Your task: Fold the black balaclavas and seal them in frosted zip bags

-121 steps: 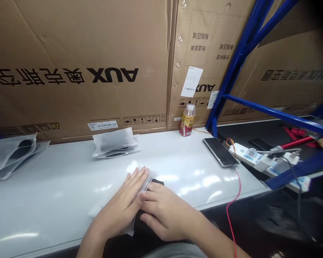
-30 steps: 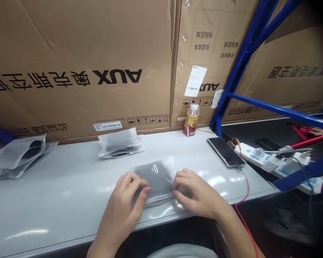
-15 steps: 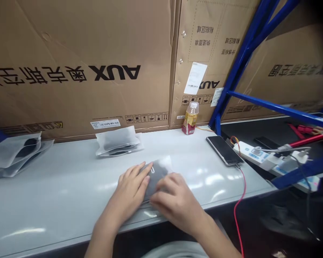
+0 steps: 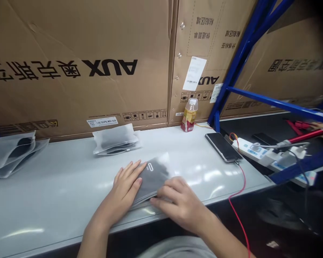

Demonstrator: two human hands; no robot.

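Note:
A frosted zip bag (image 4: 156,179) with something dark inside lies near the table's front edge. A small white oval mark shows near its far side. My left hand (image 4: 126,186) rests flat on the bag's left part, fingers stretched out. At the bag's near right edge, my right hand (image 4: 174,202) has its fingers curled and pinched on the edge; whether it grips a zip slider is hidden. Farther back lie more frosted bags (image 4: 114,139), slightly puffed, with a zip edge toward me. Another group of frosted bags (image 4: 13,150) with dark contents is at the far left.
Large cardboard boxes (image 4: 78,96) stand along the back. A drink bottle (image 4: 190,115) and a phone (image 4: 223,147) on a red cable (image 4: 238,193) are to the right. Beyond the blue rack frame (image 4: 231,75) lies a white power strip (image 4: 251,148) with chargers.
My right hand has shifted slightly right along the bag's near edge. More of the bag shows between my hands, and the view has moved a little.

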